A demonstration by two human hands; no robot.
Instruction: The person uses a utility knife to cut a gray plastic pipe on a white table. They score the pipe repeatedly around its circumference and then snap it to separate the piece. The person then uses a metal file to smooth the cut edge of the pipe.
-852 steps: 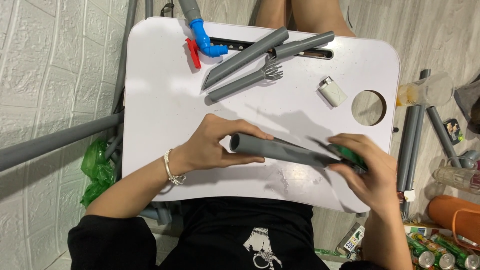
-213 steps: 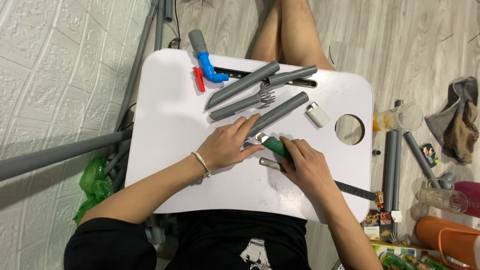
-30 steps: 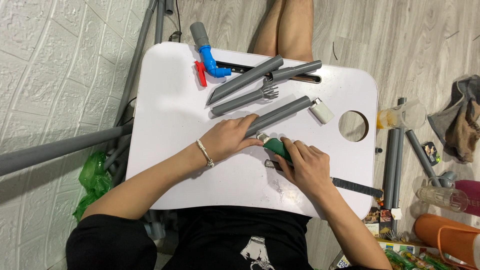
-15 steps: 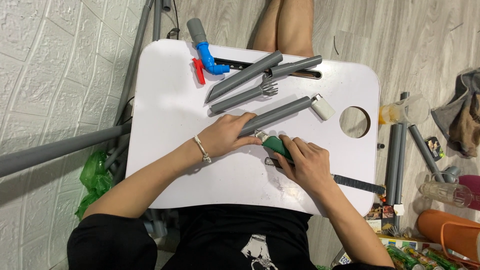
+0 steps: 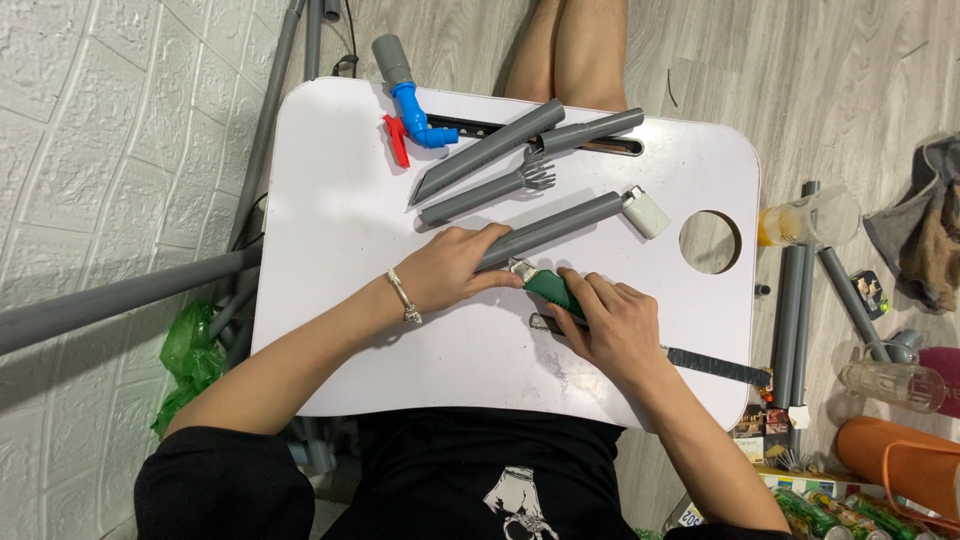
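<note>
Far left of frame: a long grey pipe (image 5: 120,305) runs across the floor, with a green plastic bag (image 5: 185,360) below it. Our white lap table (image 5: 340,330) fills the centre. At its upper-left edge sits a blue elbow fitting with a grey stub (image 5: 405,85), and a small red clip (image 5: 399,140) just beside it.

Our left hand (image 5: 450,270), centre frame, presses down on the near end of a grey pipe (image 5: 565,228), fingers curled over it. Above that lie a bevel-cut grey pipe (image 5: 485,150) and a fork-ended pipe piece (image 5: 485,193).

Our right hand (image 5: 615,325), right of centre, is clamped around a green-handled cutter (image 5: 545,287), whose tip touches the pipe next to the left fingers. A flat dark strip (image 5: 715,365) pokes out under the right wrist.

Further right: a small white block (image 5: 647,211) at the pipe's far end, then the table's round hole (image 5: 710,242). Off the right edge are more grey pipes (image 5: 795,300) and a clear cup (image 5: 815,218).
</note>
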